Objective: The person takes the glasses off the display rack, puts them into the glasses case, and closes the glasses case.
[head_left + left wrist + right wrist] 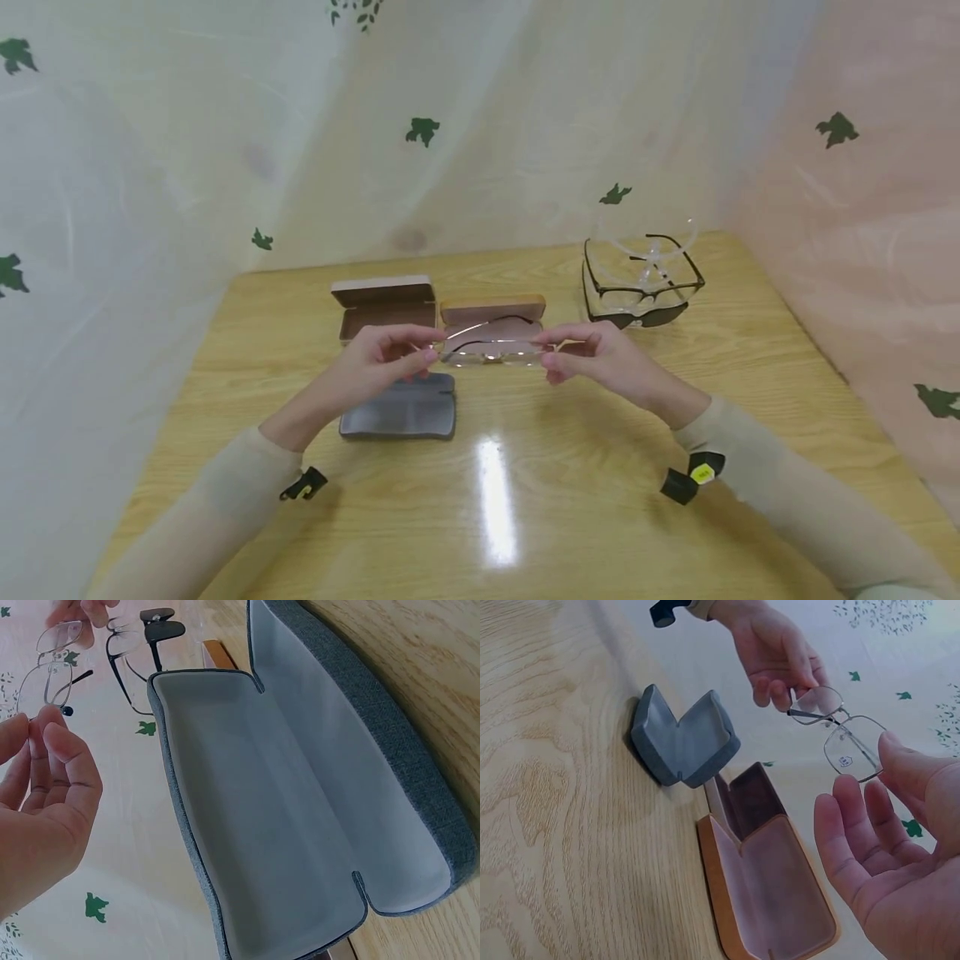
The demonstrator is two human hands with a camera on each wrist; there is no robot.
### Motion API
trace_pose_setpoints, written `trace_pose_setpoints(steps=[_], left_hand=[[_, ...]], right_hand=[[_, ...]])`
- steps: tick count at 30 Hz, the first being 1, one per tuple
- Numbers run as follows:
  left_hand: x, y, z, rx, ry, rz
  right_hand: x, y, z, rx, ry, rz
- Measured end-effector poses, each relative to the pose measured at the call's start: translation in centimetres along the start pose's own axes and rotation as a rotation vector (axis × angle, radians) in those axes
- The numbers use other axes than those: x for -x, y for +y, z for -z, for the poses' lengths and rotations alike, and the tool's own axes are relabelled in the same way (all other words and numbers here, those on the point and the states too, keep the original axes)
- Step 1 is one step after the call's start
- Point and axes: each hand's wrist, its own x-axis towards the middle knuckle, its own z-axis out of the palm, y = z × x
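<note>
A pair of thin metal-framed eyeglasses [491,358] is held up level over the table, temples unfolded and pointing away. My left hand [375,358] pinches its left end between thumb and fingers. At the right end, my right hand [600,354] pinches the frame near the hinge. A small printed mark shows on one lens [845,761] in the right wrist view. Below and left of the glasses lies an open grey-blue glasses case [397,417]. Just behind them stands an open orange case [492,305] with pink lining, its inside partly covered by the glasses.
Another open case [382,287], pale outside and brown inside, stands at the back left beside the orange one. Black-framed glasses [652,293], dark sunglasses [663,316] and a clear-framed pair [645,255] sit close together at the back right. A leaf-patterned curtain [480,183] borders the wooden table [600,500].
</note>
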Motion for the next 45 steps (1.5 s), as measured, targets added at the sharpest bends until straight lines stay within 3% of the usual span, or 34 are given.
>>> trace_pose_setpoints(steps=[11,29,35,42,45], left_hand=[[0.2,0.1,0.1,-0.02,-0.03,0.032],[0.5,0.4,0.2,-0.037,-0.037,0.029],[1.4,0.6,0.9,-0.055,-0.017,0.068],[2.8,-0.3,1.7,-0.082,-0.005,0.067],[3.8,-0.8,1.9,-0.066,-0.007,0.112]], right_hand=[[0.0,0.1,-0.3,-0.022,0.008,0.062],[0.2,-0.5,-0.5,-0.054,-0.021,0.044],[-0.2,-0.7,-1.6,-0.165,-0.078,-0.009],[-1.1,0.0,-3.6,-0.316,-0.11,-0.076],[-1.3,0.3,-4.5,-0.368,-0.135,-0.123]])
